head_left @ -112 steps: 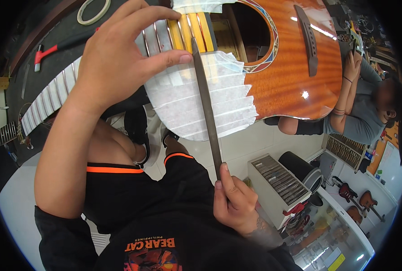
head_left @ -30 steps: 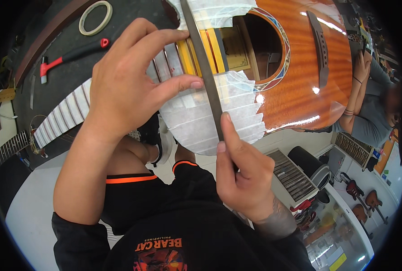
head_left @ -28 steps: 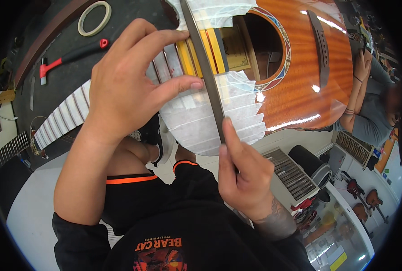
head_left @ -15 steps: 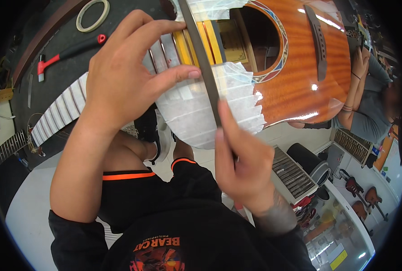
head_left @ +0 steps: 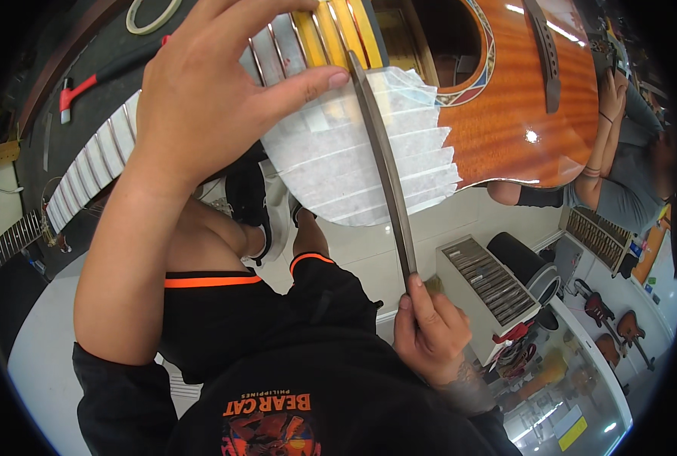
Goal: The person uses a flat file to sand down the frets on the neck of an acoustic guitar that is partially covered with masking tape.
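Note:
A glossy orange-brown acoustic guitar lies across the upper view, white tape covering part of its top beside the soundhole. Yellow strips separate metal frets on the taped fretboard. My left hand rests over the fretboard with fingers and thumb apart, the thumb beside the tip of a long flat metal file. My right hand grips the file's lower end, below the guitar's edge. The file slants across the white tape, its tip at the yellow-strip frets.
A red-black hammer and tape roll lie upper left. Another taped neck lies left. A co-worker sits right, near a tool box, a glass case and hanging guitars.
My right hand has pulled the file down toward my body, bringing its tip from beyond the upper tape to the frets. The view has shifted slightly; my left hand stays on the fretboard.

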The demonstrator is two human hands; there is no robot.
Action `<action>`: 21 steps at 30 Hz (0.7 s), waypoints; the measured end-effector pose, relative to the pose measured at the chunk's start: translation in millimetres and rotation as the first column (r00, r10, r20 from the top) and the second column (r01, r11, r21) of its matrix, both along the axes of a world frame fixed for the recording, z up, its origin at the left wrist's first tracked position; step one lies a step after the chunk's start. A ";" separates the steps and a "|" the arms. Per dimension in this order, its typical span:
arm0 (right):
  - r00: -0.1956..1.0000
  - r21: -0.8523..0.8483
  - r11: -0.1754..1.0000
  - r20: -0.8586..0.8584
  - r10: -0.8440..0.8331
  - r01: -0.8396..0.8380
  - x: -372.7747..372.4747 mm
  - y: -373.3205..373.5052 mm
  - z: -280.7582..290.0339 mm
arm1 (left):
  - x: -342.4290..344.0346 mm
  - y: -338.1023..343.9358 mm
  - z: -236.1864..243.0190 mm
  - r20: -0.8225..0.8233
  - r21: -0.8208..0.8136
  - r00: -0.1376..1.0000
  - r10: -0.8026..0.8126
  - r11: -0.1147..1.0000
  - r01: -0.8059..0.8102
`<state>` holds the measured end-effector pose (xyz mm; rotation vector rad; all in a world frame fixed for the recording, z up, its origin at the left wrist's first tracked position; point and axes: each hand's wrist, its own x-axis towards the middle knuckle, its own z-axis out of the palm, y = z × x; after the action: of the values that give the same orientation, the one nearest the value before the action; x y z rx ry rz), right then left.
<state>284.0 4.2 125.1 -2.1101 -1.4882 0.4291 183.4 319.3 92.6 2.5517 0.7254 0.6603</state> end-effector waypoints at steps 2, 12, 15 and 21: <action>1.000 0.004 1.000 0.002 -0.009 0.009 -2.9 0.0 -2.1 | -0.7 1.3 -0.8 -0.007 -0.005 1.000 0.006 1.000 -0.006; 1.000 0.005 1.000 0.027 -0.007 0.007 -11.3 0.1 -4.6 | -2.4 3.5 -2.3 0.023 0.006 1.000 -0.014 1.000 0.014; 0.999 -0.010 1.000 0.034 -0.001 0.001 -12.7 3.6 -1.0 | -3.1 2.2 -0.1 0.025 -0.015 1.000 0.006 1.000 -0.006; 0.997 -0.058 0.998 0.075 0.001 0.003 -18.4 2.1 3.1 | -2.7 0.5 0.6 0.030 -0.058 0.999 0.038 0.998 -0.036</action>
<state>265.6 6.3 128.3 -2.1946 -1.5336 0.4013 180.6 319.7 93.2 2.4763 0.7714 0.6800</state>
